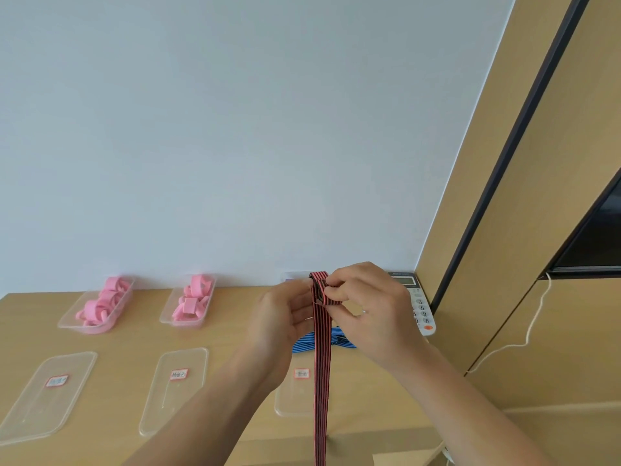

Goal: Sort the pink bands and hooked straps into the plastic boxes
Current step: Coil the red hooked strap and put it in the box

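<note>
Left grip (282, 317) and right grip (369, 307) pinch the folded top of the red-and-black striped elastic strap (321, 364) above the wooden table (134, 341), tail hanging free; best keep the folds tight and even, then lay it with the blue striped straps (304, 344).

Both bare forearms rise from the lower edge and converge, with the hands held close together. The left hand (281, 319) grips the top of the striped strap (322, 364) from one side. The right hand (371, 309) pinches it from the other side with curled fingers.
</note>
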`<action>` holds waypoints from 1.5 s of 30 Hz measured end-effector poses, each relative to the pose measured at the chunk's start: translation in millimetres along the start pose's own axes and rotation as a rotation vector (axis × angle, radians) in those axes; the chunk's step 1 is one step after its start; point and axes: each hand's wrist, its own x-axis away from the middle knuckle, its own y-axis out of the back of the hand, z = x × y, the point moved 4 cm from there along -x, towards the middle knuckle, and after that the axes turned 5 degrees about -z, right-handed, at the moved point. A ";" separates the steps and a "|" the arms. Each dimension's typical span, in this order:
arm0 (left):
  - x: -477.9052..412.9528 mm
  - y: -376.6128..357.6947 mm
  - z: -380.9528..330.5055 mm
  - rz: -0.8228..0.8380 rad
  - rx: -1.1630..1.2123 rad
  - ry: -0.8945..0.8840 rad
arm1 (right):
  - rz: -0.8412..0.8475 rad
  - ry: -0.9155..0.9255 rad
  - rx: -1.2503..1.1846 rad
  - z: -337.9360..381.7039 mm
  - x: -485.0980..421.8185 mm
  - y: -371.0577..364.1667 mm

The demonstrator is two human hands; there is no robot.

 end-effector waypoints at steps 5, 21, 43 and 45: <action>-5.1 2.4 0.9 0.027 0.020 -0.008 | 0.027 0.009 -0.008 1.8 7.7 -4.8; -8.1 8.4 -0.6 0.037 -0.025 -0.040 | 0.118 0.021 0.005 1.9 20.5 -15.7; -3.7 8.7 0.4 0.170 -0.102 0.003 | 0.490 -0.727 -0.322 -20.6 -6.5 -18.2; -3.1 8.8 0.1 0.155 -0.119 -0.016 | 0.491 -0.729 -0.320 -20.6 -5.9 -18.2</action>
